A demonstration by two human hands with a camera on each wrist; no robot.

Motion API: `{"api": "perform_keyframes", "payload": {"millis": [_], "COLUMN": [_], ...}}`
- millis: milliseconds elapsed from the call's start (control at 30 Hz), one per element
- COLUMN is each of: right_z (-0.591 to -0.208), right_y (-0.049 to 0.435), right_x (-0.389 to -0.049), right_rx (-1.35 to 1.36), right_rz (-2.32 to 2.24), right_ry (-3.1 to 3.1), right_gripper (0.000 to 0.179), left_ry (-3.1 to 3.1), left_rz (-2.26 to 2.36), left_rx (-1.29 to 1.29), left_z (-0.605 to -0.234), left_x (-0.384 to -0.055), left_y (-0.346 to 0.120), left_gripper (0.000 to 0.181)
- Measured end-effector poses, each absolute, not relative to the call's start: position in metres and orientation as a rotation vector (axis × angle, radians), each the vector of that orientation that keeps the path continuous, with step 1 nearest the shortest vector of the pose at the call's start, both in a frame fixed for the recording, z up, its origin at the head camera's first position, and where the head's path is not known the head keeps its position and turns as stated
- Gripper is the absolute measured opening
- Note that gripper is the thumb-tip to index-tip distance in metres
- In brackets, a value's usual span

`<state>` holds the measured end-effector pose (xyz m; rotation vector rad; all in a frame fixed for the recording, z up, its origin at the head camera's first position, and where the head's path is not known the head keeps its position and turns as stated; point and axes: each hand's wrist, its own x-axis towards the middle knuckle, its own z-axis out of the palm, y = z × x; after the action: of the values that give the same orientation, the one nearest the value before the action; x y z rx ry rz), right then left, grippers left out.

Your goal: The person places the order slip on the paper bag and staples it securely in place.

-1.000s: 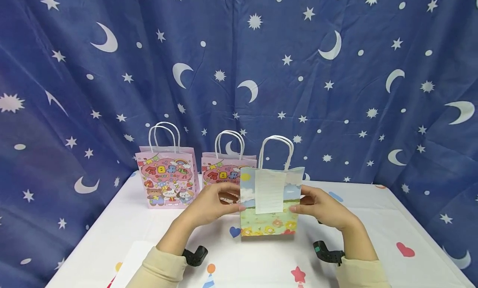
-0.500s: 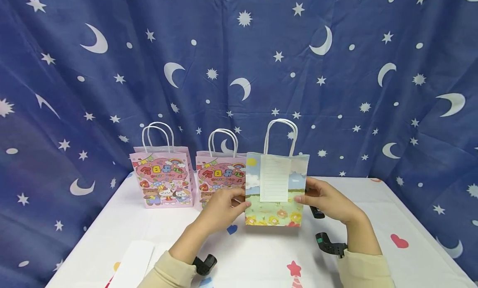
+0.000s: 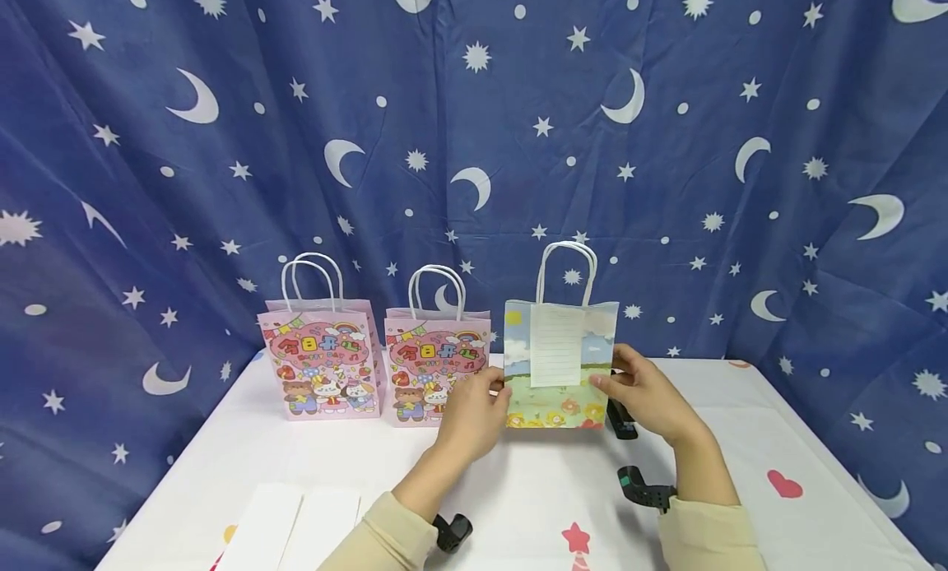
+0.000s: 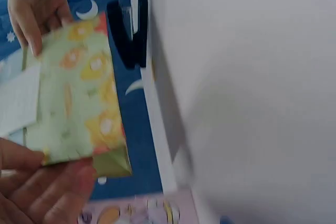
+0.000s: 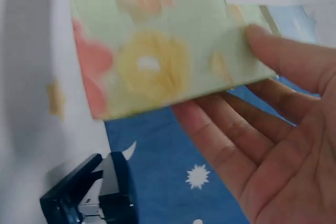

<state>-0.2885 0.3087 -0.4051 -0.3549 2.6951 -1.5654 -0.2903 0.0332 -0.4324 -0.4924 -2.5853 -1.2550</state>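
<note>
Between the fingers [image 3: 603,382], the paper bag [image 3: 551,400] shows blue sky, white clouds, yellow sun and green meadow with yellow, orange and red flowers; its lined sheet [image 3: 555,345] is white. Left of the fingers, pink bags [image 3: 320,365] carry multicoloured cartoon animals. Behind the fingers, the blue curtain [image 3: 474,127] bears white moons and stars.

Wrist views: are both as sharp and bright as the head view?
Neither is. Head: bright, fairly sharp, ruled lines showing on the white card. Left wrist: dimmer and soft, with a broad, soft-edged shadow on the white tablecloth. Right wrist: also soft, print on the flowered bag hazy, no lines distinguishable on the card.
</note>
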Motion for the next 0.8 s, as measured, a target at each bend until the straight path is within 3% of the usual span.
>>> {"api": "perform_keyframes", "payload": {"millis": [333,800], "right_z": [-0.428,-0.454], "right_y": [0.296,0.285], "right_x": [-0.303,-0.313], "right_rx": [-0.193,-0.063], "right_rz": [-1.507,-1.518], "right_ry": [2.826,2.848], "right_gripper": [0.059,0.051], "left_ry": [-2.714,-2.728], "left_rz": [-1.481,-1.591], "left_rx": [-0.415,-0.364], "left_z": [-0.444,-0.457], "left_x": [-0.290,-0.298], "left_y": [0.056,0.063], "left_gripper": [0.059,0.075]}}
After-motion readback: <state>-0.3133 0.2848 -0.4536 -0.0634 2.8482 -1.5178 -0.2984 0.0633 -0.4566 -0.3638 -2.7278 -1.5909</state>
